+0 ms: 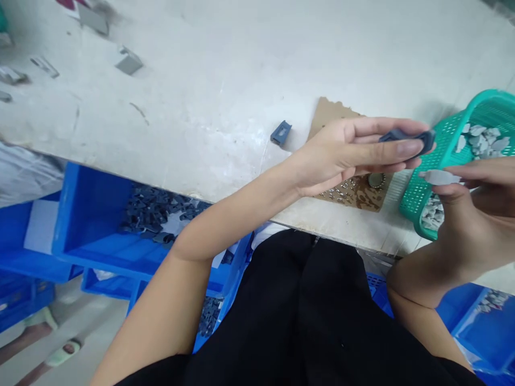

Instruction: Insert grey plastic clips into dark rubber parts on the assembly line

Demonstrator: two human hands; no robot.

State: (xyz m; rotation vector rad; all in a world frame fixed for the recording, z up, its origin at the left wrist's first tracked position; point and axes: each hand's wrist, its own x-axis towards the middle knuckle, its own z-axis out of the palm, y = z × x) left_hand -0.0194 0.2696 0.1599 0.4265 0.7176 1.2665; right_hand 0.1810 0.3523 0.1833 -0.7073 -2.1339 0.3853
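two hands meet over the right end of a pale, scuffed work table (pixel 225 80), and the scene reads best from the far side inward. at the left, below the table edge, a blue bin (pixel 92 225) holds a heap of dark plastic parts (pixel 155 212), with more blue bins stacked around and under it. on the table, a lone dark blue clip (pixel 280 132) lies just beside a scrap of brown cardboard (pixel 328 112), on which small metal bits (pixel 346 190) and a round metal disc (pixel 376 179) are scattered.

above the cardboard, the left hand (pixel 346 153) is stretched out flat, thumb and fingers pressed on a dark blue housing (pixel 408 139), held level in the air near the rim of a green basket (pixel 442 150). the basket holds pale grey pieces (pixel 483 138). the right hand (pixel 470 214) pinches one small grey insert (pixel 440 177) between thumb and forefinger, its tip pointing toward the housing, just beneath it and not touching.

as i judge it, the step in hand is mating the two: both parts are picked and presented, not yet joined. the next move seems to call for lining the insert up with the housing's opening, which is hidden from this angle, then pressing squarely while the left hand holds steady.
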